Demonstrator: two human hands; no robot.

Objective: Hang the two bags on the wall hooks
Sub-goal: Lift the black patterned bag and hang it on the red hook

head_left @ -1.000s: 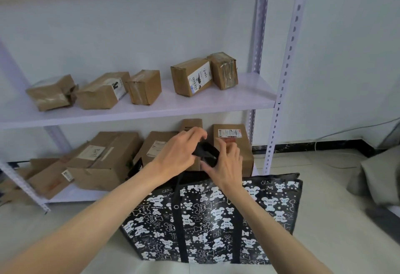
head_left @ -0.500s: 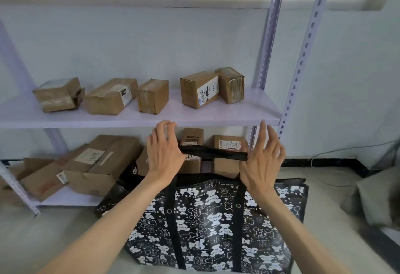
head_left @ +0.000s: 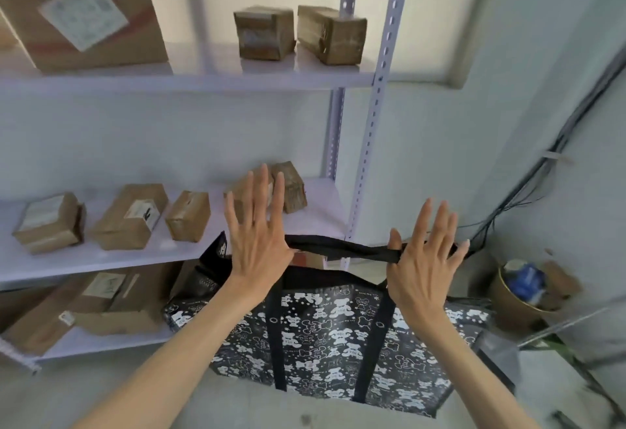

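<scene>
A black bag (head_left: 338, 344) printed with white bears hangs in front of me, below my hands. Its black handle strap (head_left: 342, 248) is stretched level between my two hands. My left hand (head_left: 257, 235) has the strap hooked at the thumb, fingers spread and pointing up. My right hand (head_left: 423, 259) holds the other end the same way, with the strap passing behind its palm. No wall hook and no second bag are in view.
A white metal rack with a perforated upright (head_left: 379, 106) stands just behind the bag, its shelves holding several cardboard boxes (head_left: 128, 215). Dark cables (head_left: 542, 174) run down the right wall. A round tub (head_left: 518, 293) sits on the floor at right.
My hands have spread wider and risen, pulling the strap taut and lifting the bag. The view has tilted up and to the right, bringing an upper shelf into sight.
</scene>
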